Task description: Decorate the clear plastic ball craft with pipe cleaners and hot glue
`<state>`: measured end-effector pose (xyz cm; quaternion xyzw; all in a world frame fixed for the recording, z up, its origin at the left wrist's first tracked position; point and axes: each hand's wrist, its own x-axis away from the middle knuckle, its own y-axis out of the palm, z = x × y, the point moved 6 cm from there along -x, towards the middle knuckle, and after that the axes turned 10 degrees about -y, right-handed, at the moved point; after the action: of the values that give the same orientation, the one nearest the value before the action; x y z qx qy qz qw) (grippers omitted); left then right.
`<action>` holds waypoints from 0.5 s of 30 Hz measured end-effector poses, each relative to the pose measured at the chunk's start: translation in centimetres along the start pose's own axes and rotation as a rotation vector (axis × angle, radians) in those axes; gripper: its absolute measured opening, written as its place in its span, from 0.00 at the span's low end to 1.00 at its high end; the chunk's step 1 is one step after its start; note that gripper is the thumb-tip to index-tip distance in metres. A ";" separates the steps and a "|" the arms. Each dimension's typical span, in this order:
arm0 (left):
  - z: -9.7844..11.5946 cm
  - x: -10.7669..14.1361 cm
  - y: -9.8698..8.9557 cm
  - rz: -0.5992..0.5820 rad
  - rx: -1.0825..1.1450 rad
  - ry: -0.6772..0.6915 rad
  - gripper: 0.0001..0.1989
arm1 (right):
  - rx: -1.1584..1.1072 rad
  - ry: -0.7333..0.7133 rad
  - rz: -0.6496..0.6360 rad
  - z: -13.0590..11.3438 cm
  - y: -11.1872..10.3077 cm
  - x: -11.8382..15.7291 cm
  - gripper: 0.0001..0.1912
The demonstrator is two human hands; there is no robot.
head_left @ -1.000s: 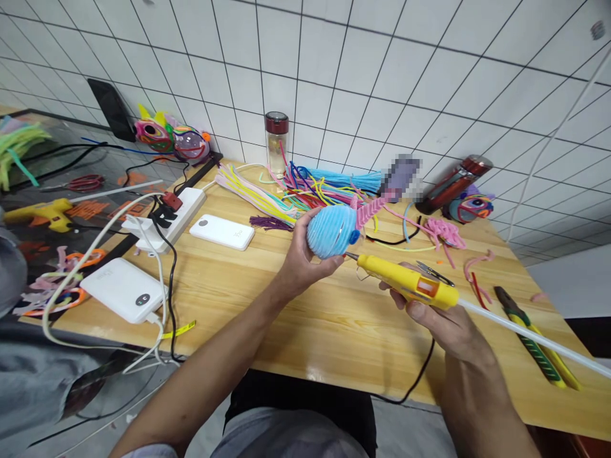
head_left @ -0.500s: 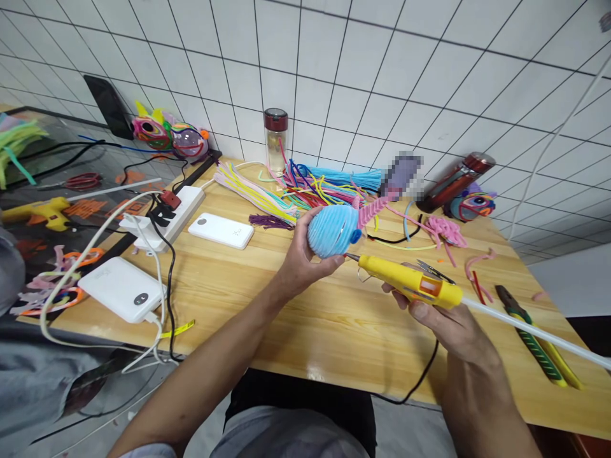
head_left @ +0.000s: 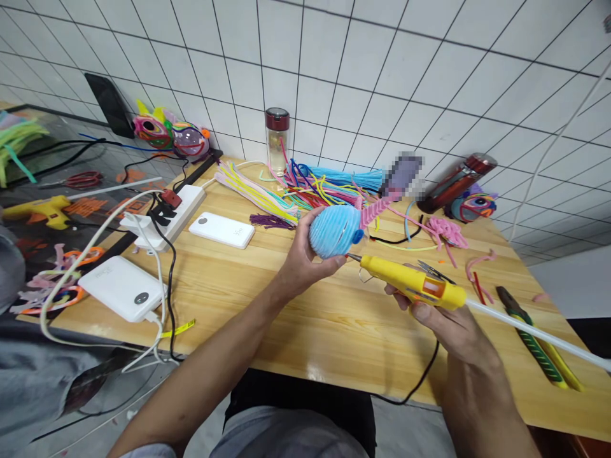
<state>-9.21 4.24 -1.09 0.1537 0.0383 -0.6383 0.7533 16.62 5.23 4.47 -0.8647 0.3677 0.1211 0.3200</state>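
My left hand (head_left: 308, 254) is closed round a ball wrapped in light-blue pipe cleaners (head_left: 334, 230), held above the wooden table. A pink braided strip (head_left: 376, 211) sticks out of the ball's upper right, and a dark blue round piece (head_left: 358, 236) sits on its right side. My right hand (head_left: 429, 313) grips a yellow hot glue gun (head_left: 410, 278), a long white glue stick (head_left: 534, 332) running out of its back. The nozzle points left at the ball's lower right edge, by my left fingertips; whether it touches is too small to tell.
Colourful pipe cleaners (head_left: 319, 184) lie behind the ball, near a glass bottle (head_left: 277, 143) and a tilted red flask (head_left: 458, 181). Pliers (head_left: 532, 340) rest at right. Power banks (head_left: 222, 230), a power strip (head_left: 174, 219) and cables occupy the left. A person's grey clothing (head_left: 38, 375) shows at lower left.
Hardly anything differs. The ball and glue gun sit very slightly further right in the picture, with both hands keeping their hold.
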 end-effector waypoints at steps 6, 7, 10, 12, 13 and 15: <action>0.1 0.0 0.1 -0.002 0.014 0.006 0.54 | -0.003 0.029 0.025 0.5 -0.3 0.5 0.18; 0.1 0.0 0.1 0.000 0.018 0.005 0.54 | -0.007 0.048 0.033 0.7 -0.4 0.6 0.19; 0.1 0.0 0.1 0.001 0.010 -0.001 0.54 | -0.020 0.100 0.054 1.1 -0.5 1.0 0.21; 0.0 0.0 0.1 -0.005 0.011 -0.002 0.55 | -0.017 0.108 0.060 1.2 -0.5 1.1 0.22; 0.0 0.0 0.1 -0.007 0.015 -0.002 0.54 | -0.009 0.106 0.061 1.1 -0.5 1.1 0.22; 0.0 0.0 0.1 -0.006 0.020 -0.003 0.54 | 0.008 0.099 0.058 1.1 -0.5 1.1 0.22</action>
<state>-9.11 4.24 -1.09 0.1603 0.0313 -0.6410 0.7499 17.79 5.56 3.38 -0.8572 0.4087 0.0858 0.3013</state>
